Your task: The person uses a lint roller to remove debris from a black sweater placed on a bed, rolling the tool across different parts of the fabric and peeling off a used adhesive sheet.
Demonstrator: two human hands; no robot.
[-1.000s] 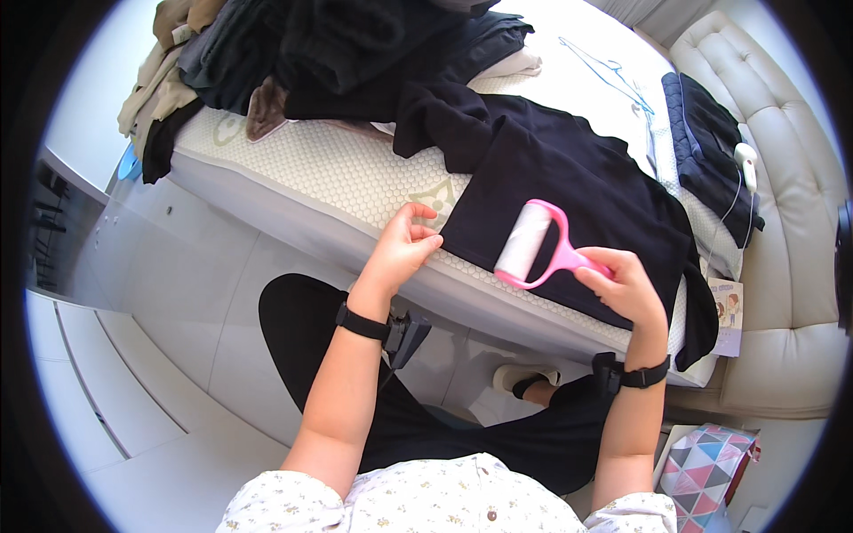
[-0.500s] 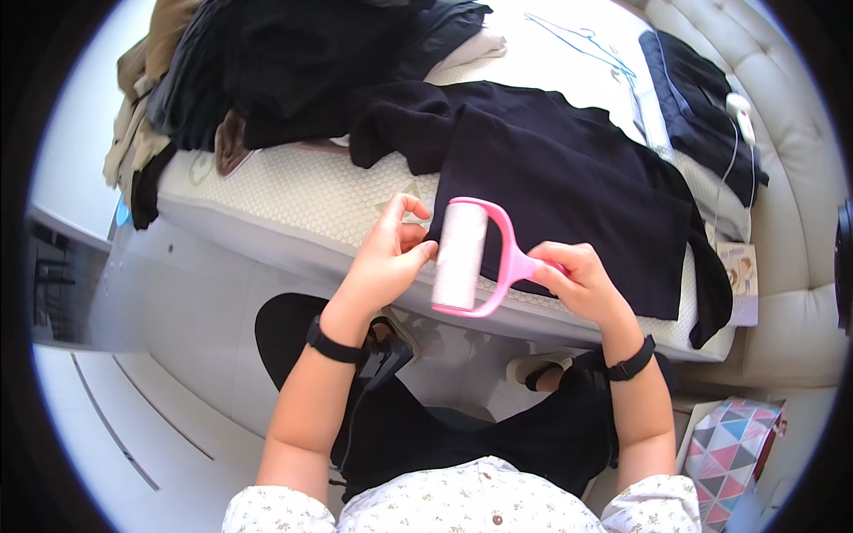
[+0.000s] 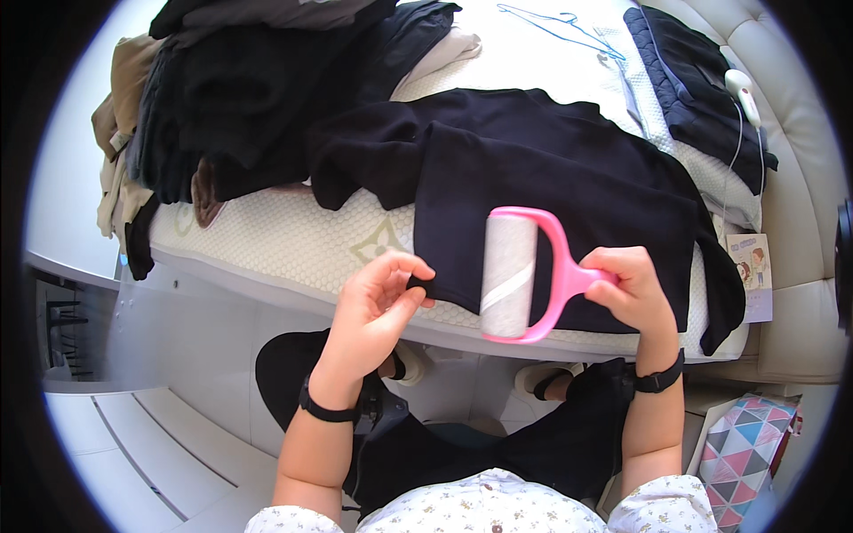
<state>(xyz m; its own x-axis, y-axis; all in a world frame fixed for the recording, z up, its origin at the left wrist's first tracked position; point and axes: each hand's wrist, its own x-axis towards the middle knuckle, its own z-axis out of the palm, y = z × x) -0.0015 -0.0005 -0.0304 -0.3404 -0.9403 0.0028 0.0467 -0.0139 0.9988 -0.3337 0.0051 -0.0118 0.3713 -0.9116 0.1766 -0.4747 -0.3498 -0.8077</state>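
Note:
My right hand (image 3: 633,282) is wrapped round the pink handle of a lint roller (image 3: 509,277). The roller's whitish cylinder stands nearly upright, over the front part of a black garment (image 3: 551,191) spread on the bed; a diagonal seam shows on its sheet. At the garment's near left edge, my left hand (image 3: 378,306) pinches a bit of the black cloth between thumb and fingers. Whether the roller touches the cloth I cannot tell.
A heap of dark clothes (image 3: 258,98) lies on the bed (image 3: 275,222) at the back left. Blue hangers (image 3: 569,31) lie at the back. To the right are folded dark quilted cloth (image 3: 684,98), a white corded device (image 3: 742,93) and a booklet (image 3: 753,275).
The lint roller has moved right and slightly down, away from my left hand. My left hand, earlier beside the roller with fingers curled, now pinches the garment's edge. The view has shifted slightly.

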